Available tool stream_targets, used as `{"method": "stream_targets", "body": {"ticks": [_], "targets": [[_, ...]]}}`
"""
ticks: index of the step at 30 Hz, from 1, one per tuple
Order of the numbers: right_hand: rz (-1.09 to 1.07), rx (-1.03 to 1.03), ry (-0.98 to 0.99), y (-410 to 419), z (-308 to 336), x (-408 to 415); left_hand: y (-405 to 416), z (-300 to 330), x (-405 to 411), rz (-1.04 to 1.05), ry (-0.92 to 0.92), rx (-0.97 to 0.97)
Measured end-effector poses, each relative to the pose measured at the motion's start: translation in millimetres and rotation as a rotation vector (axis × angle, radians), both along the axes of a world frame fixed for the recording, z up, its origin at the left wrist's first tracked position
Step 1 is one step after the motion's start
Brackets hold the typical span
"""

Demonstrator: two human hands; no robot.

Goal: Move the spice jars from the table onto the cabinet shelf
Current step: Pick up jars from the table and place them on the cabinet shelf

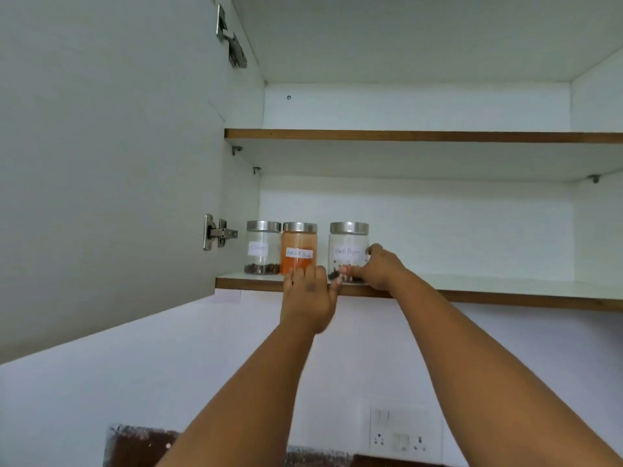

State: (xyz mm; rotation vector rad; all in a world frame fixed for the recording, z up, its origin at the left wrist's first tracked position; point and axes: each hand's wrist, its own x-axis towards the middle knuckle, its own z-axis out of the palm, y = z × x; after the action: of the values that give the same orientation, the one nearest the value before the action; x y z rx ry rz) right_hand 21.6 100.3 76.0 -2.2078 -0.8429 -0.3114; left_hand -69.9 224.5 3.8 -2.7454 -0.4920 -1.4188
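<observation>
Forearms reaching up to lower shelf (472, 287).
Item: black pepper jar (348, 251), standing nr front edge, gap from chilli jar (299, 247) & cloves jar (263, 247).
R hand (381, 267): fingers wrapping jar's side.
L hand (308, 299): fingers loosely curled, gripping nothing.
Tip: be sliding it back & left, keeping base flat.

Three jars (298, 249) seemingly near shelf (472, 288) front, left.

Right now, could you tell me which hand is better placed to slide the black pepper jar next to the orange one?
Right hand: it holds the black pepper jar from its right side. The left hand rests at the shelf edge.
</observation>
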Motion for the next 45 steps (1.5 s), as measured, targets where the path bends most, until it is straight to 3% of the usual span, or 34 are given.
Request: {"method": "stream_targets", "body": {"ticks": [5, 12, 26, 45], "targets": [[0.011, -0.064, 0.06, 31, 19, 15, 12, 7, 6, -0.02, -0.013, 0.038], [0.119, 0.033, 0.249, 38, 12, 40, 12, 5, 9, -0.003, 0.024, 0.037], [0.001, -0.035, 0.088, 49, 11, 46, 11, 13, 6, 0.011, 0.111, -0.003], [-0.041, -0.016, -0.038, 53, 7, 34, 12, 13, 6, 0.01, 0.073, 0.013]]}}
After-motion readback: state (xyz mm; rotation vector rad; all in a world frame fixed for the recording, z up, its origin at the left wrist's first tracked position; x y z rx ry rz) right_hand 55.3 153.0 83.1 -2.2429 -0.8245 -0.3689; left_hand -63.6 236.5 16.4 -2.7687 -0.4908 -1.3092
